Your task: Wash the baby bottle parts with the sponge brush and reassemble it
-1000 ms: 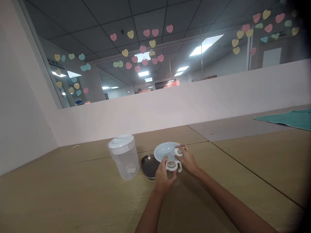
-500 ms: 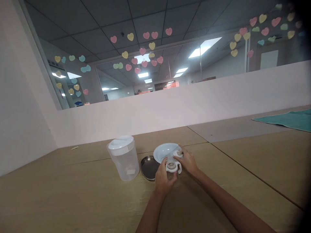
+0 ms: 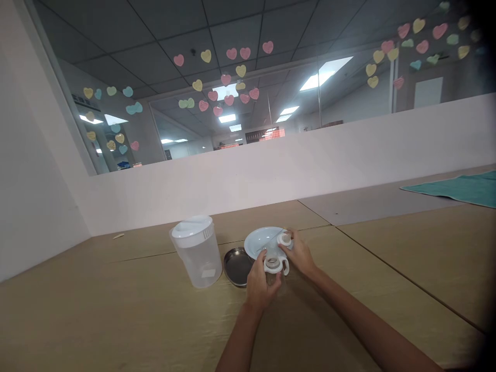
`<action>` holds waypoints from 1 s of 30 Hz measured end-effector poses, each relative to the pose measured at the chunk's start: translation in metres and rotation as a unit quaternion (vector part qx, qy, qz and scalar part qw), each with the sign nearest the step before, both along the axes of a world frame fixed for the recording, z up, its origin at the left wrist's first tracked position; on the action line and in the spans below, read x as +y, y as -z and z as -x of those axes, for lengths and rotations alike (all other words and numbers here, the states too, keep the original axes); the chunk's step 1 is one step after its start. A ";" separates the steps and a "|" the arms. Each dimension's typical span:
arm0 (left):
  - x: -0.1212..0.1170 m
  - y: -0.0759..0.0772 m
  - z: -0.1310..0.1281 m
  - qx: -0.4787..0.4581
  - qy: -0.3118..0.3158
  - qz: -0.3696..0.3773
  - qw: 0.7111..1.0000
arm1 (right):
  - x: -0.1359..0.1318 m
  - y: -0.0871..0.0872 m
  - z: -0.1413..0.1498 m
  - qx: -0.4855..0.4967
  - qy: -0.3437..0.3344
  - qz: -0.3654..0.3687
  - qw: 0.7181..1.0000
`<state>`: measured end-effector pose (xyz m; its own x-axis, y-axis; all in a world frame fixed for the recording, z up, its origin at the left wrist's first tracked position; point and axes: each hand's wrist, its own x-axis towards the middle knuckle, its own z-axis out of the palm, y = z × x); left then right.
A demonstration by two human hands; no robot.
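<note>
The left hand (image 3: pixel 260 285) is gripping a clear, see-through bottle with a white ring-shaped collar and a looped white handle (image 3: pixel 273 264), its thumb and fingers closing around the near and left sides. The bottle is standing roughly upright in front of the person, its round mouth facing up and showing open, and its handle is pointing to the right; whether its base is touching the table is hidden. The right hand (image 3: pixel 302 256) is pinching a small, round white cap (image 3: pixel 284 238) between thumb and fingers, holding it just beyond the bottle and slightly to its right, apart from the mouth. Behind the bottle and cap, a shallow, round, pale blue bowl (image 3: pixel 258 238) is resting on a wide tabletop with a tan, slightly glossy surface (image 3: pixel 135 310). A shallow, round, dark metal dish (image 3: pixel 237 267) is lying just left of the bowl, the left hand partly covering its right edge. Farther left, a tall, translucent plastic pitcher with a white lid (image 3: pixel 200 258) is standing upright near the dish. A flat, green cloth (image 3: pixel 461 188) is lying at the far right, well apart from the hands. Beyond the table, a plain white wall (image 3: pixel 271 173) is running beneath a long glass window, where pink, yellow, green and blue heart-shaped paper notes (image 3: pixel 268 47) are showing in scattered clusters.
</note>
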<state>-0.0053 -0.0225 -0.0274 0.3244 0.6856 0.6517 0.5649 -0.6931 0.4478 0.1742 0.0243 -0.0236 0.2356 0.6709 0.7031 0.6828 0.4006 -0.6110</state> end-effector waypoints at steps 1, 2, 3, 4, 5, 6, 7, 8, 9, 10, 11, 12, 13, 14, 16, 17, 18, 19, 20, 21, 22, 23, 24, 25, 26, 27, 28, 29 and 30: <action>0.000 0.000 0.000 0.001 -0.002 0.001 1.000 | 0.000 -0.001 -0.001 0.010 0.007 -0.004 1.000; 0.000 0.000 0.000 0.002 -0.003 0.001 1.000 | 0.000 -0.002 -0.002 0.018 0.015 -0.006 1.000; 0.000 0.001 0.000 0.003 -0.004 0.002 1.000 | 0.000 -0.003 -0.003 0.022 0.022 -0.006 0.999; 0.001 0.001 0.000 0.003 -0.004 0.002 1.000 | 0.000 -0.003 -0.004 0.026 0.026 -0.008 0.999; 0.001 0.001 0.000 0.003 -0.004 0.001 1.000 | 0.000 -0.003 -0.005 0.028 0.025 -0.010 0.999; 0.001 0.001 0.000 0.003 -0.004 0.000 1.000 | 0.000 -0.003 -0.005 0.032 0.020 -0.012 0.999; 0.001 0.001 0.000 0.003 -0.003 -0.001 1.000 | 0.000 -0.003 -0.005 0.035 0.012 -0.016 0.999; 0.001 0.001 0.000 0.003 -0.003 -0.002 1.000 | 0.000 -0.003 -0.005 0.037 0.000 -0.020 0.999; 0.002 0.001 0.000 0.003 -0.003 -0.003 1.000 | 0.000 -0.003 -0.004 0.038 -0.011 -0.027 0.999; 0.002 0.001 0.000 0.003 -0.003 -0.004 1.000 | 0.000 -0.002 -0.004 0.037 -0.020 -0.036 0.998; 0.002 0.001 0.000 0.004 -0.003 -0.004 1.000 | 0.000 -0.002 -0.003 0.033 -0.027 -0.046 0.998; 0.002 0.001 0.000 0.004 -0.003 -0.005 1.000 | 0.000 -0.002 -0.003 0.028 -0.030 -0.057 0.998; 0.002 0.001 0.000 0.004 -0.002 -0.005 1.000 | 0.000 -0.002 -0.003 0.022 -0.030 -0.065 0.997; 0.002 0.001 0.000 0.004 -0.001 -0.006 1.000 | 0.000 -0.002 -0.003 0.016 -0.029 -0.071 0.997; 0.002 0.002 0.000 0.003 0.000 -0.008 1.000 | -0.001 -0.003 -0.003 0.004 -0.028 -0.075 0.997; 0.002 0.002 0.000 0.002 -0.001 -0.008 1.000 | -0.001 -0.003 -0.003 -0.001 -0.027 -0.075 0.997; 0.002 0.001 0.000 0.002 -0.002 -0.007 1.000 | -0.001 -0.004 -0.004 -0.006 -0.026 -0.073 0.997; 0.001 0.001 0.000 0.002 -0.004 -0.005 1.000 | -0.002 -0.004 -0.004 -0.011 -0.024 -0.072 0.997; 0.001 0.001 0.000 0.003 -0.005 -0.003 1.000 | -0.003 -0.005 -0.004 -0.014 -0.022 -0.072 0.997; 0.001 0.001 0.000 0.004 -0.006 -0.001 1.000 | -0.003 -0.005 -0.004 -0.018 -0.021 -0.073 0.997; 0.000 0.000 0.000 0.005 -0.007 0.001 1.000 | -0.004 -0.006 -0.004 -0.021 -0.022 -0.076 0.997; 0.000 0.000 0.000 0.006 -0.007 0.002 1.000 | -0.005 -0.006 -0.004 -0.023 -0.024 -0.080 0.996; 0.000 0.000 0.001 0.006 -0.007 0.001 1.000 | -0.005 -0.007 -0.004 -0.025 -0.027 -0.083 0.996; 0.000 0.000 0.001 0.005 -0.006 0.000 1.000 | -0.005 -0.007 -0.004 -0.024 -0.028 -0.082 0.996; 0.000 0.000 0.001 0.005 -0.006 -0.001 1.000 | -0.004 -0.007 -0.005 -0.022 -0.027 -0.077 0.996; 0.001 0.001 0.001 0.004 -0.007 -0.003 1.000 | -0.003 -0.006 -0.005 -0.018 -0.026 -0.069 0.997; 0.001 0.001 0.001 0.002 -0.007 -0.004 1.000 | -0.002 -0.005 -0.005 -0.014 -0.026 -0.058 0.998; 0.001 0.002 0.001 0.001 -0.007 -0.004 1.000 | -0.001 -0.004 -0.005 -0.011 -0.025 -0.046 0.999; 0.001 0.002 0.001 0.001 -0.007 -0.004 1.000 | 0.000 -0.003 -0.005 -0.010 -0.025 -0.036 0.999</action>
<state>-0.0064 -0.0211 -0.0294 0.3152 0.6847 0.6571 0.5756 -0.6885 0.4413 0.1792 0.0242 -0.0208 0.1890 0.6285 0.7545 0.6723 0.4772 -0.5660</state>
